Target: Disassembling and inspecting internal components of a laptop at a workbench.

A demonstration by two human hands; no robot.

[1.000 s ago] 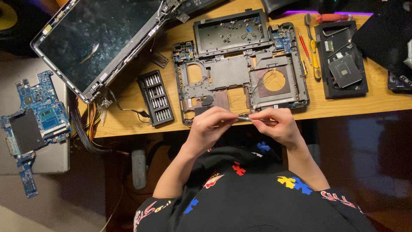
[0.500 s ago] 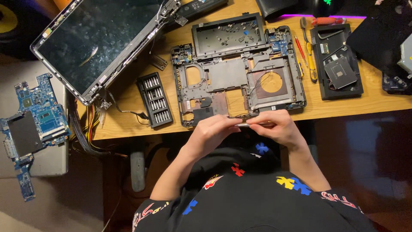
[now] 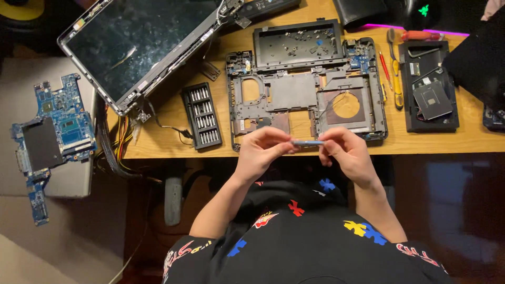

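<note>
Screwdriver (image 3: 307, 142), thin and blue, lies level between left hand (image 3: 263, 152) and right hand (image 3: 344, 152), both pinching its ends, over the chassis (image 3: 305, 92) edge.

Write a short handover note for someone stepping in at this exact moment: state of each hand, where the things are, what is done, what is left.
Left hand and right hand: both pinch the ends of a thin blue-grey tool, held level above the desk's near edge.
Things: stripped laptop base lies just beyond the hands; bit case left of it; detached screen at far left; blue circuit board off the desk to the left; screwdrivers and black tray to the right.
Done: base is opened, board and screen out.
Left: what the tool is meant for cannot be told.
</note>
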